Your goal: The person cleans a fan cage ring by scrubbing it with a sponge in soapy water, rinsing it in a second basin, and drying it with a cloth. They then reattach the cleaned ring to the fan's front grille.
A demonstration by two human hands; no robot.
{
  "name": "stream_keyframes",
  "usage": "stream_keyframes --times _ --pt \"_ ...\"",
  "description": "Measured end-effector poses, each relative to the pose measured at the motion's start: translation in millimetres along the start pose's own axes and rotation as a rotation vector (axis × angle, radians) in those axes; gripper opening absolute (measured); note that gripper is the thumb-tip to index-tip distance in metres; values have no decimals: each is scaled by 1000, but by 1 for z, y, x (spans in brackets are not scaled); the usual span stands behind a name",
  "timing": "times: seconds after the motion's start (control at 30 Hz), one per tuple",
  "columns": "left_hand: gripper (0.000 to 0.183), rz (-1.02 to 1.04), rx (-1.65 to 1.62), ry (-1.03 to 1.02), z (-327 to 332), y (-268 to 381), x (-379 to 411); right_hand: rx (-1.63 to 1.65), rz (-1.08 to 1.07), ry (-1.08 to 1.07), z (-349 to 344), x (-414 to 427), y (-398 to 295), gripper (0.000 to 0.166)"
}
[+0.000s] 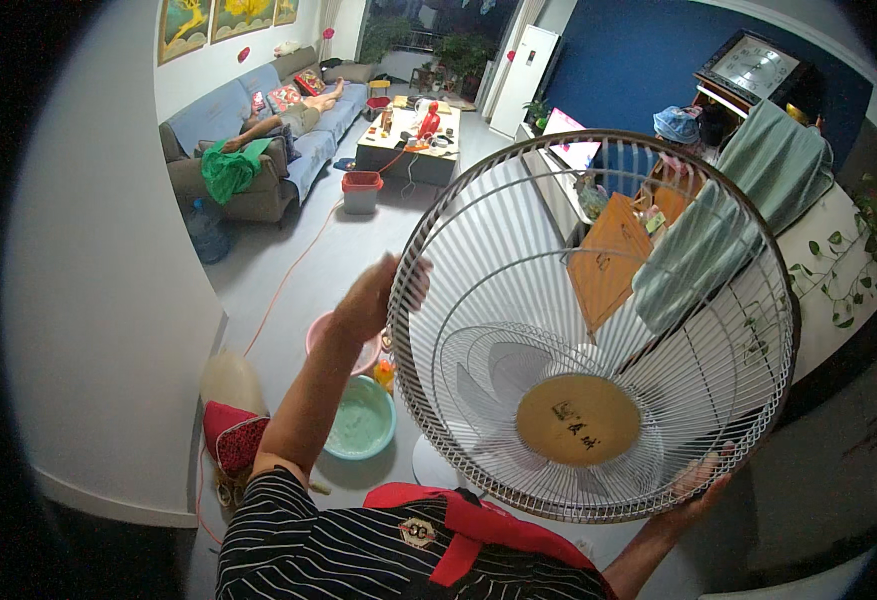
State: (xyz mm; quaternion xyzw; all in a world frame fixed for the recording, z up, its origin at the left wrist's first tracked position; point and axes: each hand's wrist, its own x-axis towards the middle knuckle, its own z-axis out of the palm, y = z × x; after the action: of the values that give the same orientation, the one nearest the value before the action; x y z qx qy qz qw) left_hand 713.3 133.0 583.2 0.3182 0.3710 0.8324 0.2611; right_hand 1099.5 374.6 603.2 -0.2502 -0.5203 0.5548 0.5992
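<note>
A large round wire fan grille (498, 285) with a gold centre disc (579, 420) bearing writing fills the middle and right of the view. My left hand (386, 296) grips its left rim, the fingers curling through the wires. At the lower right rim, my right hand (697, 484) holds the grille from beneath, partly hidden behind the wires. Through the grille show pale fan blades (509, 367) and a further wire guard. A round white base (434, 461) stands on the floor below.
On the floor at left are a teal basin (359, 420) of cloudy water, a pink basin (322, 337), an orange cord (288, 274) and a grey bin (361, 199). A person (296, 120) lies on the sofa (175, 135). A green towel (780, 165) hangs at right.
</note>
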Motion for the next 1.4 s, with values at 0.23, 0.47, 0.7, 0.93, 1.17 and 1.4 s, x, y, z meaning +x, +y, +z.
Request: stream_keyframes --times 0.23,0.47,0.7,0.93,1.17,1.4 --pt "43 20 419 -238 56 81 56 54 26 13 -8 -19 -8 73" --pt "37 146 717 -553 106 110 74 -52 -162 -333 -44 -6 13 68" --pt "33 180 1109 -648 139 116 65 -153 -130 -367 -35 -16 8 82" --pt "54 192 1103 -694 129 114 60 -319 -287 -228 -1 -32 -10 79" --pt "55 84 1029 -637 118 110 51 -16 -12 -312 4 -32 -11 70" --pt "71 -50 1026 -536 141 114 36 -64 -91 -250 -16 -32 9 66"
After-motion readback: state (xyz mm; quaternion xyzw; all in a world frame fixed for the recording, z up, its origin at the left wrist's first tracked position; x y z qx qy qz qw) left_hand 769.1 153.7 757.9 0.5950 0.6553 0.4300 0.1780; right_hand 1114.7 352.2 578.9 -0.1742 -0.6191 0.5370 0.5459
